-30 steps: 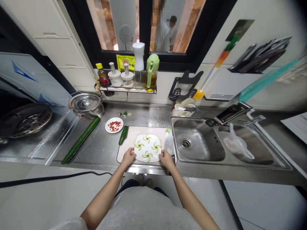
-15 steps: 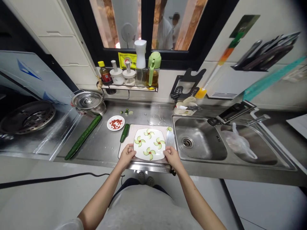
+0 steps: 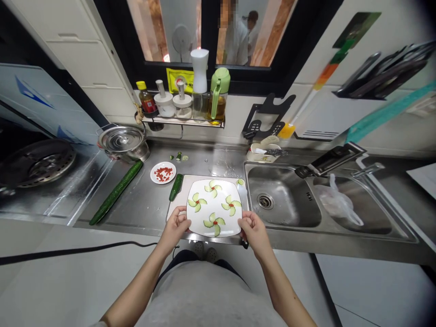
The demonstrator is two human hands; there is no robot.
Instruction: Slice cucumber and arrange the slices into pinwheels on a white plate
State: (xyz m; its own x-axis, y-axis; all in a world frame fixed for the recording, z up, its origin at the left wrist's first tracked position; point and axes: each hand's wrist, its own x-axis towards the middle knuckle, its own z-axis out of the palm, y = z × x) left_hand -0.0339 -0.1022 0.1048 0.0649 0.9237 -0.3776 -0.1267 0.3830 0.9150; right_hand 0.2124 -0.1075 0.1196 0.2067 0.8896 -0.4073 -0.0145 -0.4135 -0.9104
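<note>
A white square plate (image 3: 220, 188) carries several cucumber-slice flowers with red centres. My left hand (image 3: 175, 228) grips its near left corner and my right hand (image 3: 254, 230) grips its near right corner. The plate is lifted a little above the pale cutting board (image 3: 180, 198) and the counter's front edge. A knife (image 3: 244, 195) lies along the board's right side, mostly hidden by the plate. A short cucumber piece (image 3: 175, 186) rests at the board's left edge.
A long cucumber (image 3: 116, 191), a small dish of red bits (image 3: 163, 172) and a lidded steel pot (image 3: 121, 142) stand to the left. The sink (image 3: 282, 203) with a plastic bag (image 3: 336, 202) is to the right. A condiment shelf (image 3: 184, 120) hangs below the window; people stand outside.
Both hands have raised the plate off the cutting board and drawn it toward me, so it looks larger and covers most of the knife.
</note>
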